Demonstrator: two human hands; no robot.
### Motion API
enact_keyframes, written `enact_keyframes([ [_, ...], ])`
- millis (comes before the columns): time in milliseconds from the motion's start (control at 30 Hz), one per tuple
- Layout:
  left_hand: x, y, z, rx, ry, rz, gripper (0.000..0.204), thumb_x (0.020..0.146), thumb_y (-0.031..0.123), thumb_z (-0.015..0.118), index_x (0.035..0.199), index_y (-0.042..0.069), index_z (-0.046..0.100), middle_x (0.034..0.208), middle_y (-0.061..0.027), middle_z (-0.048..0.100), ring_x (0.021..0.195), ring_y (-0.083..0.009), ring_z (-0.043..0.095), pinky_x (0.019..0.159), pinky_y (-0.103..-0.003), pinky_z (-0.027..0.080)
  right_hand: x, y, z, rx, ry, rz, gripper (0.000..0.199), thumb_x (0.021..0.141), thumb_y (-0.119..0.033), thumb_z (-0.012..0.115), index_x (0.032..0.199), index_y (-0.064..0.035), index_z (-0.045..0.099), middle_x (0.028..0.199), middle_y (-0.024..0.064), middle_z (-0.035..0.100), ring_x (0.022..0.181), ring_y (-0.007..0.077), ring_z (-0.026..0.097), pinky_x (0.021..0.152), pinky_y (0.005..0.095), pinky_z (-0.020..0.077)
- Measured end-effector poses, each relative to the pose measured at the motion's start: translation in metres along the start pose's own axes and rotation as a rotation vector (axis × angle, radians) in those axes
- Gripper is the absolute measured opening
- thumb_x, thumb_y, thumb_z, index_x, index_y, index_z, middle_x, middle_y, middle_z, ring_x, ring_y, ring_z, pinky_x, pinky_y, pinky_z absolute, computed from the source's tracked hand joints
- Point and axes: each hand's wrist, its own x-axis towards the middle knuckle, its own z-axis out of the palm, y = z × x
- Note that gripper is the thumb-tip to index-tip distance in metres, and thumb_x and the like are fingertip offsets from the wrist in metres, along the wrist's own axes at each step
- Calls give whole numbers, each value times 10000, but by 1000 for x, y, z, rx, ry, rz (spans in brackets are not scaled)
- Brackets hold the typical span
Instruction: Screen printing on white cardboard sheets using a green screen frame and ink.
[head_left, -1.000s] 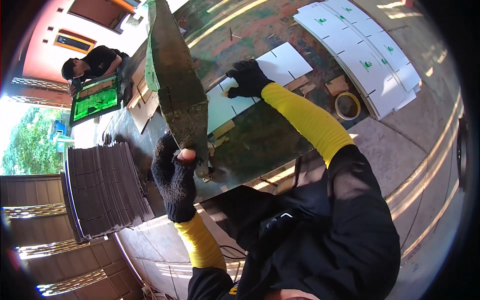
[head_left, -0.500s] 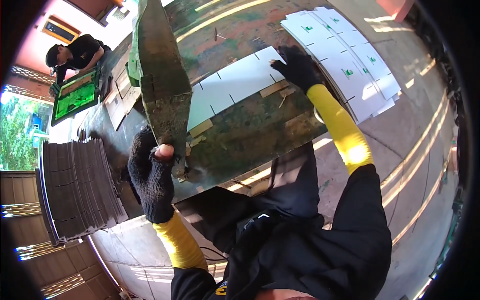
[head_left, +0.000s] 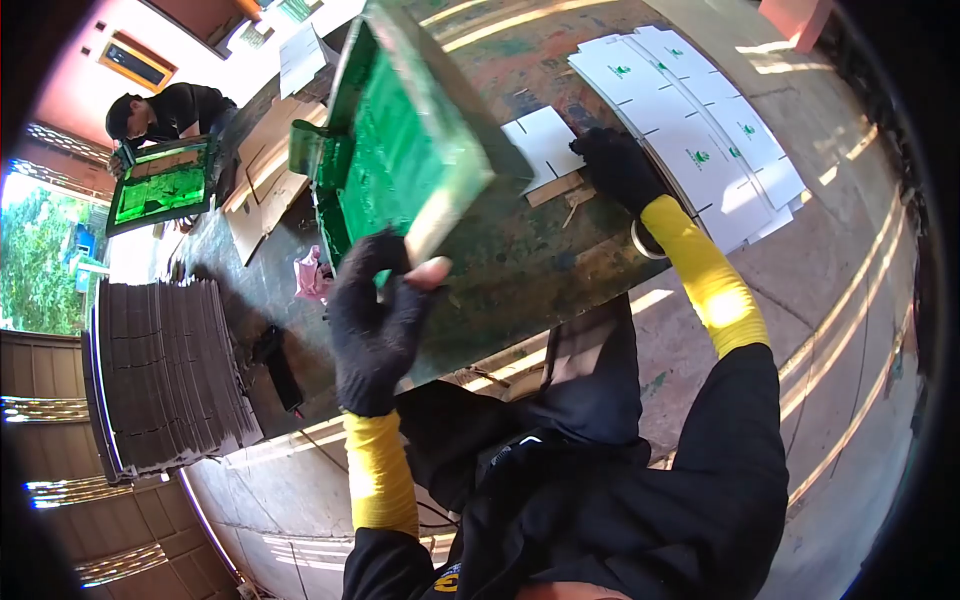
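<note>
My left hand (head_left: 378, 325), in a black glove with bare fingertips, grips the near corner of a screen-printing frame (head_left: 445, 205). The frame is tilted up off the table, its mesh (head_left: 395, 140) coated in wet-looking green ink. A green-smeared block (head_left: 305, 148) sits at its left edge. My right hand (head_left: 622, 170), gloved too, lies open with fingers stretched leftward by a blank white sheet (head_left: 545, 148). The raised frame hides part of that sheet. Right beside this hand is a fanned stack of white sheets (head_left: 690, 130) with green prints and dark slits.
A tall stack of dark cardboard (head_left: 165, 375) stands at the table's left end. Near it are a black object (head_left: 282, 375) and a pink crumpled thing (head_left: 312, 272). A tape roll (head_left: 645, 240) lies by my right wrist. A co-worker (head_left: 175, 115) leans over another green frame (head_left: 165, 190).
The frame has swung rightward, turning its green face into view and covering more of the blank sheet. My left hand moved right with it; my right hand shifted slightly right and down.
</note>
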Motion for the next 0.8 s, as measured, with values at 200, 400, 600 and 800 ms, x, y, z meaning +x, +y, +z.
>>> enact_keyframes([
  [200,15,-31,60,552,-334,273,325,824,304,826,1011,86,673,857,-96,686,781,-287,681,778,-389,530,17,-29,-25,760,-264,717,247,938,-117,597,1161,-107,703,1068,146,712,1006,349,677,836,451,543],
  [400,9,-102,111,666,-484,285,417,853,494,719,1002,107,686,969,-137,709,946,-357,681,887,-482,487,-8,15,4,11,-161,161,292,951,-177,585,1200,-93,711,1171,181,695,1066,359,677,912,475,533],
  [600,11,-143,106,627,-511,274,451,835,519,722,1048,122,698,995,-140,699,982,-359,677,905,-494,486,18,-4,0,81,-242,139,287,960,-165,561,1196,-107,715,1186,183,687,1071,376,672,933,498,533],
  [800,23,-132,101,536,-617,133,497,823,536,738,1029,87,691,993,-167,698,984,-390,680,880,-502,501,81,-5,7,-47,-216,116,276,968,-246,600,1174,-91,701,1042,169,701,935,404,684,847,516,541],
])
